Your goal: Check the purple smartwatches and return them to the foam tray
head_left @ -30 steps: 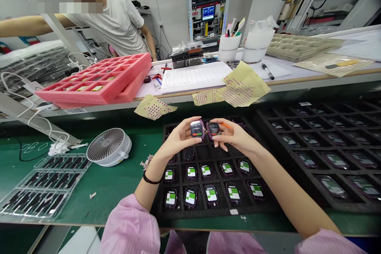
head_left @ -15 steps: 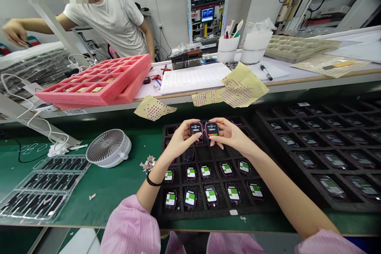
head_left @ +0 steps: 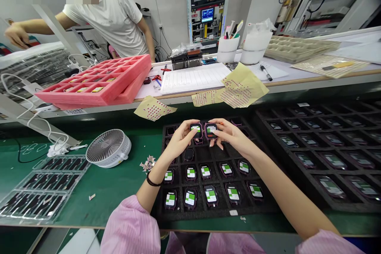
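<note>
My left hand (head_left: 183, 137) is closed on a smartwatch (head_left: 196, 127) without a strap, its thumb on the lit screen. A second smartwatch (head_left: 211, 128) is held beside it by my right hand (head_left: 230, 133), whose thumb also rests on the glass. Both screens show green and white, and the right one has an orange strip low down. The two watches are close together over the back part of a black foam tray (head_left: 208, 218). In the tray's front rows lie several watches (head_left: 211, 195) with green-and-white screens; one watch (head_left: 188, 154) further back is dark.
A second black foam tray (head_left: 300, 204) of watches stands right. On the left are a white fan (head_left: 108, 149), small scraps (head_left: 148, 163) and clear plastic trays (head_left: 44, 190). A shelf bears pink foam trays (head_left: 98, 75) and papers (head_left: 195, 78). Behind it stands a person (head_left: 116, 20).
Both held screens have turned from dark with text to mostly green and white. My thumbs have moved up onto the glass. Across the shelf, the person's outstretched hand has shifted slightly.
</note>
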### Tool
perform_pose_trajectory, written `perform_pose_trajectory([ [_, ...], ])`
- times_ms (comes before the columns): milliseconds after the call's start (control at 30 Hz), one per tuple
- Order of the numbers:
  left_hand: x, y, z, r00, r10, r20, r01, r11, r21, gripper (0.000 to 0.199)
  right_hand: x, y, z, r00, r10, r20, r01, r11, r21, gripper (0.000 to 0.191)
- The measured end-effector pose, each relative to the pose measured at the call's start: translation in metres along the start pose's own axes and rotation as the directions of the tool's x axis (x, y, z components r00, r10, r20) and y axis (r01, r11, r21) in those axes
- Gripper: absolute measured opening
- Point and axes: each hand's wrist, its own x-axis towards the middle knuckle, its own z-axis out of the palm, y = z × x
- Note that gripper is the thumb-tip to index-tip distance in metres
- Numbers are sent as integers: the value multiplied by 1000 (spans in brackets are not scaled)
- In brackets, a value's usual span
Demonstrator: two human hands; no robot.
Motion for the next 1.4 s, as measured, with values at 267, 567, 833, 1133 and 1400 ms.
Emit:
perform_pose_trajectory([
  [267,0,3,1,999,-31,-10,32,999,36,37,1,0,1,998,21,-59,-21,1000,-12,37],
  [567,0,6,5,996,-83,-45,84,996,26,35,-1,-2,3,990,72,-120,-75,997,-22,34],
  [833,0,1,6,998,-55,27,55,998,-7,32,1,-2,-2,998,42,-51,-46,997,-62,39],
  [1133,-2,-3,5,997,-24,72,23,1000,21,44,2,-1,-6,1000,11,-10,-11,996,-86,47],
  [1400,0,-7,7,999,-30,45,32,999,-41,36,2,-1,-4,998,25,-61,-30,997,-77,40],
])
